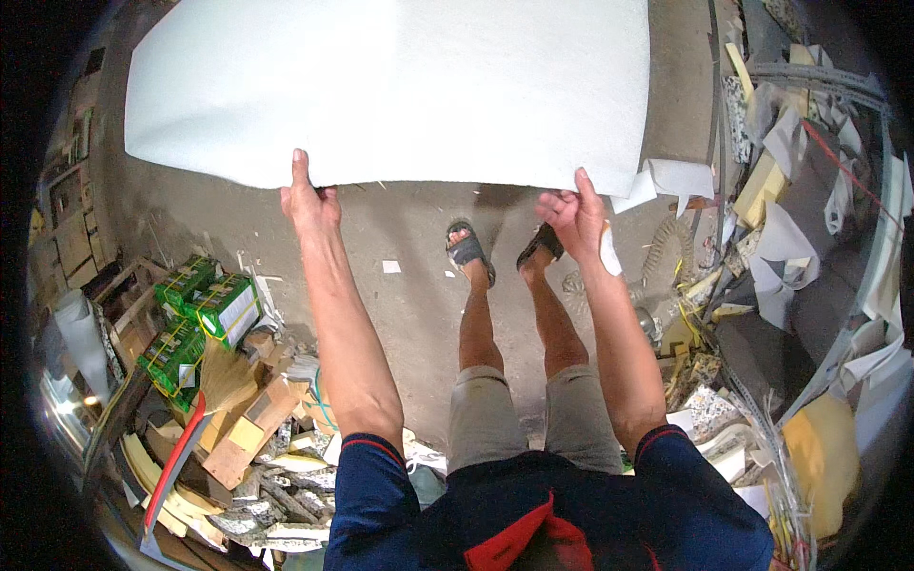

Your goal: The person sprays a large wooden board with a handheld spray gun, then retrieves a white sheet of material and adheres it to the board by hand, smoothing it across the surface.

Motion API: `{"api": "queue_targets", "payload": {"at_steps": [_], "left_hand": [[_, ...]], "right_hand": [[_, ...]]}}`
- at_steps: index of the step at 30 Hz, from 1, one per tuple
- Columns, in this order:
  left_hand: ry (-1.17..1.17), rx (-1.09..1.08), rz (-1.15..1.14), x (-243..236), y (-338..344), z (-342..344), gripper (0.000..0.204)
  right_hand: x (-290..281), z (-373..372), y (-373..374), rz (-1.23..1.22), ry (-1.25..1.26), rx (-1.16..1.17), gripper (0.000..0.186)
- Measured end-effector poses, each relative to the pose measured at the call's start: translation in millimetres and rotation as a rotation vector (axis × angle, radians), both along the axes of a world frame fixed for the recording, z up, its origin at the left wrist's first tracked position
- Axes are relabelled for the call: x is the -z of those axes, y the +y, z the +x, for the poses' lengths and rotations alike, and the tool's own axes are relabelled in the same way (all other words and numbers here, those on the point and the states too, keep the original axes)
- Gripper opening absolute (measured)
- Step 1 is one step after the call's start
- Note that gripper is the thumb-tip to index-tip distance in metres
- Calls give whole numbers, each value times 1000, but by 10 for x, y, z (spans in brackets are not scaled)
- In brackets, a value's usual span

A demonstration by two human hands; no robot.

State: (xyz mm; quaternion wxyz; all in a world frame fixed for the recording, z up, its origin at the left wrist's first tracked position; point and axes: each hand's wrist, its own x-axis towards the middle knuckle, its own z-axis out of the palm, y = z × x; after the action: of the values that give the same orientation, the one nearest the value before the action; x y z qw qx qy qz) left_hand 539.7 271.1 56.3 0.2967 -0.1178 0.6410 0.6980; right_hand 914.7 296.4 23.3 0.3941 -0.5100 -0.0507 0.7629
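A large white sheet (390, 86) stretches across the top of my view, its near edge a little uneven. My left hand (307, 200) is closed on that edge left of centre, thumb on top and fingers mostly hidden underneath. My right hand (571, 209) holds the edge nearer the sheet's right corner, thumb over it and other fingers curled just below. A small white piece with some orange (609, 249) shows beside my right wrist, and another white scrap (684, 178) lies by the sheet's right corner.
My sandalled feet (466, 252) stand on grey floor (400, 314). At left are green strapped packages (226, 306), wood offcuts (243, 433) and a red-handled broom (219, 381). Piles of white and yellow foam scraps (781, 247), a corrugated hose (666, 247) and metal strips (809, 76) crowd the right.
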Motion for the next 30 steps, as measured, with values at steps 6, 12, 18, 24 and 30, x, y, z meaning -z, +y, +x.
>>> {"api": "queue_targets", "payload": {"at_steps": [6, 12, 18, 24, 30], "left_hand": [[217, 27, -49, -10, -130, 155, 25], [121, 21, 42, 86, -232, 171, 30], [-185, -1, 327, 96, 27, 334, 50], [-308, 75, 354, -189, 348, 620, 52], [-255, 94, 319, -426, 286, 672, 39]], "right_hand": [[-118, 108, -62, 91, -96, -22, 32], [-96, 174, -124, 193, -57, -45, 31], [-15, -26, -106, 187, -71, 13, 34], [-137, -338, -46, 136, 73, 102, 36], [-211, -508, 96, 150, 160, 243, 30]]}}
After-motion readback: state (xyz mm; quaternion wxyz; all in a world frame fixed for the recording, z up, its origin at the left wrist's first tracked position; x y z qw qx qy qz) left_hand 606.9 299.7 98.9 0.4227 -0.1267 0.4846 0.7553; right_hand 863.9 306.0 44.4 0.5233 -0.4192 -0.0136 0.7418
